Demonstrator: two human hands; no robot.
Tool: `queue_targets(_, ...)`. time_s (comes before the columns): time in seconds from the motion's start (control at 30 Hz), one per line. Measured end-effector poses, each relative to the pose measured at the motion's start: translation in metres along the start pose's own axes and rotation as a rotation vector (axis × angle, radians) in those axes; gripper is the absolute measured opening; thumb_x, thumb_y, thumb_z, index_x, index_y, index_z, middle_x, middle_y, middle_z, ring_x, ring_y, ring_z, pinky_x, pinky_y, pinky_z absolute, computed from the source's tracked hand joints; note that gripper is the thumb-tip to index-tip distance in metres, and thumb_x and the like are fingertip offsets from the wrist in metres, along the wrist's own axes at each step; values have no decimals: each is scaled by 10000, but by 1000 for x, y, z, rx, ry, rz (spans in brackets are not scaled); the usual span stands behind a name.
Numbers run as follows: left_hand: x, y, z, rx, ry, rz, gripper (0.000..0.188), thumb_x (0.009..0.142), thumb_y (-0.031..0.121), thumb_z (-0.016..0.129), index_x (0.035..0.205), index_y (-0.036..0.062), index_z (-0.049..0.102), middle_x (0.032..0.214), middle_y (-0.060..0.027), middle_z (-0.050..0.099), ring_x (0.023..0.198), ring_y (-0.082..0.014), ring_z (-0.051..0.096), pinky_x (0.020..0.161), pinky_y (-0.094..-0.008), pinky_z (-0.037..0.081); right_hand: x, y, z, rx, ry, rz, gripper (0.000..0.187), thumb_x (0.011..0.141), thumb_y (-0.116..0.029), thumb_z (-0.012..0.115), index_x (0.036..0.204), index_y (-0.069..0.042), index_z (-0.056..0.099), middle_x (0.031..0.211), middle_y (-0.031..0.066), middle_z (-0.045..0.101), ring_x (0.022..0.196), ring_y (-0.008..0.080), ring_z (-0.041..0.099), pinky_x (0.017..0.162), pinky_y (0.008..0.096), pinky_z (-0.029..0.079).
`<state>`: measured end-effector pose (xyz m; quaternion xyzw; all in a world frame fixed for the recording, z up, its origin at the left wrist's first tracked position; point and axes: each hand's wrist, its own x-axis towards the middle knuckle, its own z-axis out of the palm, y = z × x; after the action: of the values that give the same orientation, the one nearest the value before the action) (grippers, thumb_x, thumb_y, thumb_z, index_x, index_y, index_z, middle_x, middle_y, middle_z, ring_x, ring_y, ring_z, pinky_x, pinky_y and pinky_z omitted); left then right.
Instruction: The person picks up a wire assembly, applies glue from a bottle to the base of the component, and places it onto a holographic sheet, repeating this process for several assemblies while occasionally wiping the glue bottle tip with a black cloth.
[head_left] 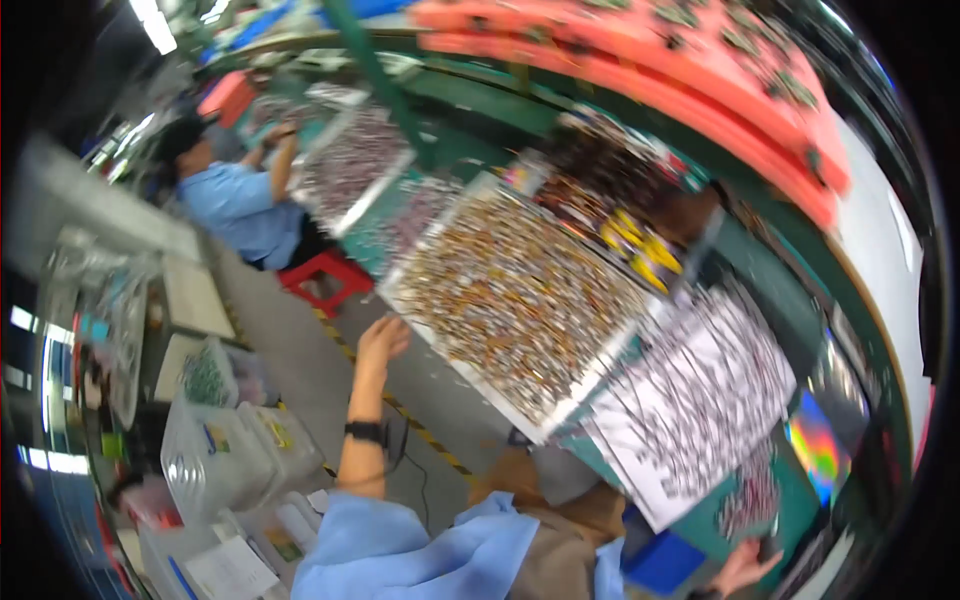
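Note:
My left hand [382,340] is beside the left edge of a white board [538,428] packed with rows of small gold and silver parts [520,300]. Its fingers look loosely spread with nothing visible in them, though motion blurs them. Low on the right is my right hand [742,568], its thumb and fingers apart. Close to its fingertips lies a small dark thing [769,548] that I cannot make out. Just beyond that hand is a heap of thin reddish-dark parts [750,500]. A white sheet [655,500] bearing rows of dark wire-like pieces [700,390] lies between the board and this heap.
Behind the board stands a bin of dark and yellow parts [640,245]. Pink-red foam trays [640,60] line the far shelf. A co-worker in blue [235,200] sits far left by a red stool [325,280]. Clear plastic boxes [215,460] stand at left.

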<state>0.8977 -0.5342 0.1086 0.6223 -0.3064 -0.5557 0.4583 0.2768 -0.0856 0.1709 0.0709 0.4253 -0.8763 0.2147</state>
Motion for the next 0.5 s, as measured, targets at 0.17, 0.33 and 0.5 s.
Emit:
queue_targets(0.17, -139, -23, 40, 101, -326, -215, 322, 818, 173, 542, 1048, -50, 519, 1033, -165, 570, 918, -246, 578, 751, -316, 476, 14, 2, 36, 136, -55, -33, 248, 796, -282, 577, 897, -60, 533, 874, 68, 574, 716, 171, 496, 606, 298, 397)
queue_targets(0.33, -223, -57, 170, 428, -737, -344, 281, 812, 154, 562, 1021, -34, 566, 1022, -133, 587, 910, -194, 574, 763, -283, 458, 82, -27, 13, 186, 90, -60, 305, 799, -295, 573, 952, -42, 495, 883, 71, 538, 685, 159, 459, 614, 292, 374)
queue_targets(0.5, -317, -94, 290, 504, -993, -384, 291, 808, 135, 571, 1058, -12, 560, 1014, -99, 597, 901, -133, 549, 778, -243, 435, 140, -82, -28, 269, -65, 56, 510, 803, -351, 554, 1094, 53, 442, 850, 59, 507, 621, 140, 401, 626, 273, 350)
